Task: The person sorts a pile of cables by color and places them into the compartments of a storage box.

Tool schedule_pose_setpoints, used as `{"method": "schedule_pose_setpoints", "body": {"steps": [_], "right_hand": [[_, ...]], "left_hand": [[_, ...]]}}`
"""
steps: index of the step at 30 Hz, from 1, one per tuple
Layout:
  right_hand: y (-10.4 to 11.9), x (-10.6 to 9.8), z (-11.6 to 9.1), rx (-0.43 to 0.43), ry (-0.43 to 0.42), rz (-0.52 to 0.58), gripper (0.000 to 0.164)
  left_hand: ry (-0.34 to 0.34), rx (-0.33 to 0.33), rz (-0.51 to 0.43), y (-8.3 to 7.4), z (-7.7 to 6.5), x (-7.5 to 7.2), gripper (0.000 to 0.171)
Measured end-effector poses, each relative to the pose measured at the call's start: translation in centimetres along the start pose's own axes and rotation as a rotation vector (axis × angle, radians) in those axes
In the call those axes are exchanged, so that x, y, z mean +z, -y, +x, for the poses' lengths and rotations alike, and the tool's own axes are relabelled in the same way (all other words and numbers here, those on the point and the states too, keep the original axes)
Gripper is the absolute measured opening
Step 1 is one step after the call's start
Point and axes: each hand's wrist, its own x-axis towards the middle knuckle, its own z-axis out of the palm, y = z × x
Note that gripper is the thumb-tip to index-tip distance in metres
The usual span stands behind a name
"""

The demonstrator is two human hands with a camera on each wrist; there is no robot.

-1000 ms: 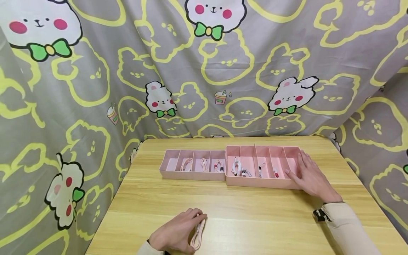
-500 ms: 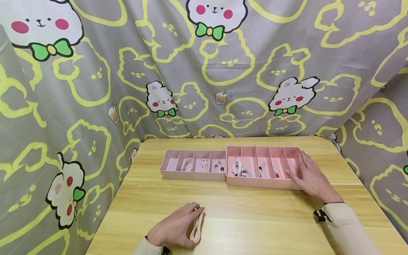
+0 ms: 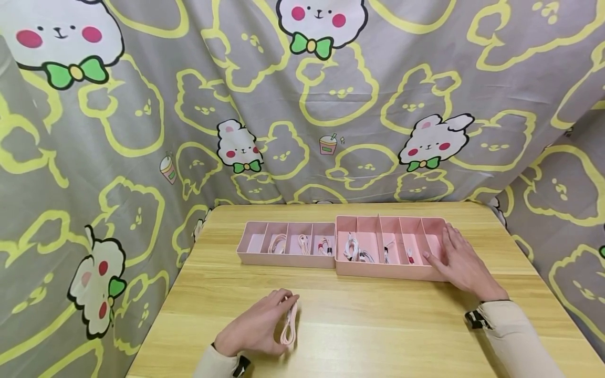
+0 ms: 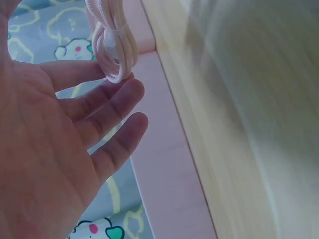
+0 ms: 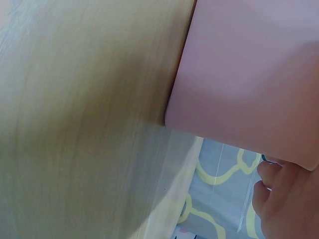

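A pale pink cable (image 3: 288,329), wound into a long narrow coil, is pinched between the thumb and fingers of my left hand (image 3: 255,325), above the table's front half. In the left wrist view the cable (image 4: 117,37) hangs by the fingers, a thin tie round its middle. My right hand (image 3: 465,265) holds the right end of the larger pink divided box (image 3: 392,270), thumb over its front side and fingers along its end wall. Coiled white cables (image 3: 351,247) lie in its left compartment. The right wrist view shows fingers (image 5: 279,191) at the box's end.
Left of the larger box, touching it, stands a smaller mauve divided box (image 3: 283,261) with coiled cables in several compartments. Both stand toward the back of the wooden table (image 3: 368,325). A patterned curtain (image 3: 283,173) hangs behind and at the sides.
My left hand has risen in the view and moved slightly left with the coiled cable, toward the boxes' row. The right hand and both boxes stay where they were.
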Motion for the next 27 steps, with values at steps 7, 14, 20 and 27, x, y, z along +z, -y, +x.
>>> {"method": "schedule_pose_setpoints", "body": {"steps": [7, 14, 20, 27], "right_hand": [[0.0, -0.1, 0.0, -0.004, 0.001, -0.004, 0.095], [0.0, 0.0, 0.0, 0.002, 0.009, 0.000, 0.095], [-0.1, 0.0, 0.0, -0.003, 0.003, -0.005, 0.095], [-0.2, 0.1, 0.1, -0.006, 0.005, -0.011, 0.095]], "left_hand": [[-0.018, -0.034, -0.014, 0.7, 0.2, -0.5, 0.109], [-0.014, -0.070, -0.024, 1.1, 0.4, -1.4, 0.108], [-0.037, -0.081, -0.024, 1.5, 0.4, -2.1, 0.108], [-0.102, -0.056, 0.012, 2.2, 0.4, -2.6, 0.106]]}}
